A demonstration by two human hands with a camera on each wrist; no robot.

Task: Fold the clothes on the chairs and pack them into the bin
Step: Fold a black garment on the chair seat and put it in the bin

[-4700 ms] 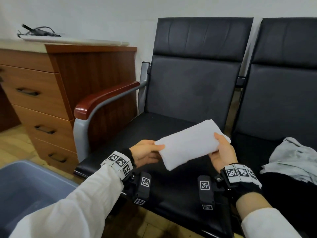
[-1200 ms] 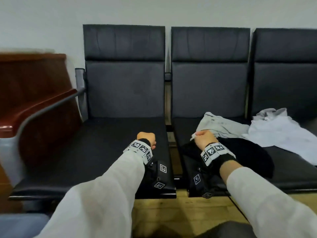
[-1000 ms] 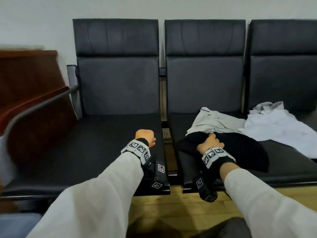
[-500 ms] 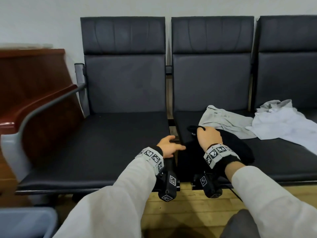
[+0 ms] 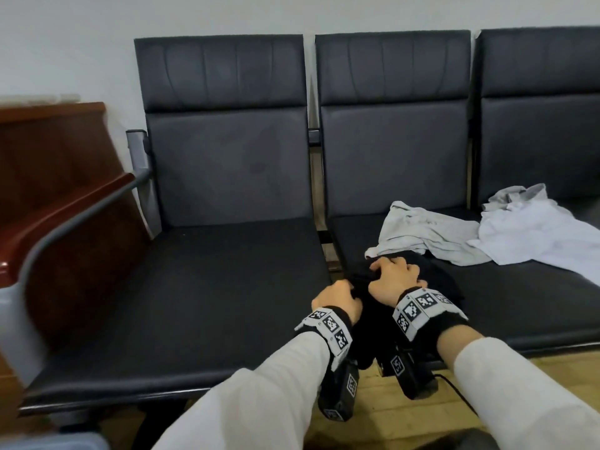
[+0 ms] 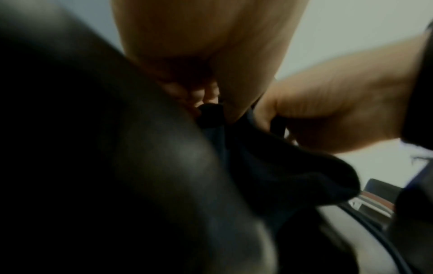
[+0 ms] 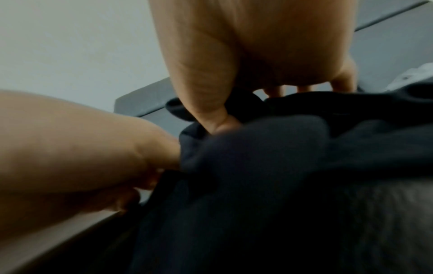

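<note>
A black garment (image 5: 441, 280) lies bunched at the front left of the middle chair seat (image 5: 519, 306). My right hand (image 5: 394, 279) grips its upper edge with curled fingers. My left hand (image 5: 337, 302) pinches the same garment's edge just to the left, at the gap between the chairs. Both wrist views show the dark cloth (image 7: 269, 166) held between thumbs and fingers (image 6: 211, 96). A grey garment (image 5: 418, 235) and a white one (image 5: 532, 235) lie crumpled behind. A corner of the grey-blue bin (image 5: 65, 444) shows at the bottom left.
The left chair seat (image 5: 194, 303) holds nothing. Its metal and wood armrest (image 5: 65, 222) stands at the far left, with a wooden cabinet (image 5: 48, 151) behind it. Wooden floor (image 5: 389, 410) runs under the chairs' front edge.
The folded white cloth from earlier is gone from my hands. My left hand has moved right from the left seat and taken hold of the black garment beside my right hand.
</note>
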